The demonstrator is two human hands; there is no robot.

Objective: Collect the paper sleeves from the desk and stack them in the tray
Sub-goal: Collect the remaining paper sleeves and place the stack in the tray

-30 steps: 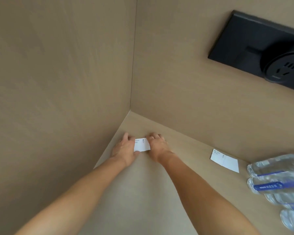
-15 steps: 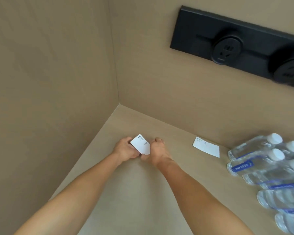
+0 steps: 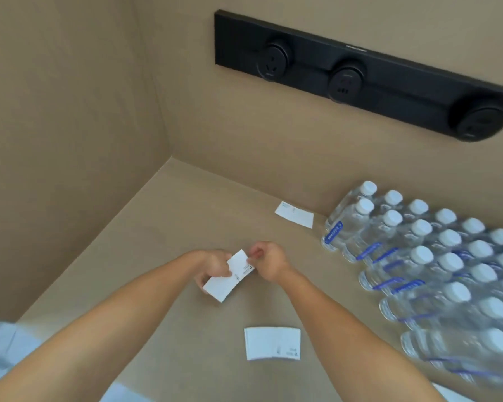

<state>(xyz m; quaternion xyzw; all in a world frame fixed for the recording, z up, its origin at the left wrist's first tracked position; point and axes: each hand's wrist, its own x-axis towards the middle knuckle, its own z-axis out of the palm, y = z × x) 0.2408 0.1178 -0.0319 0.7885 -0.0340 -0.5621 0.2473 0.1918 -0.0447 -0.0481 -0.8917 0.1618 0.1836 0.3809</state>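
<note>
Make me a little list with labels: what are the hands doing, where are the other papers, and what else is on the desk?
left hand: grips the held sleeve, lifted off the desk
right hand: pinches the top corner of that sleeve
far sleeve: flat on the desk, by the back wall, beside the bottles
near sleeve: flat on the desk, between the forearms
water bottles: many, white caps, at right
socket strip: black, on the wall
tray: not in view
</note>
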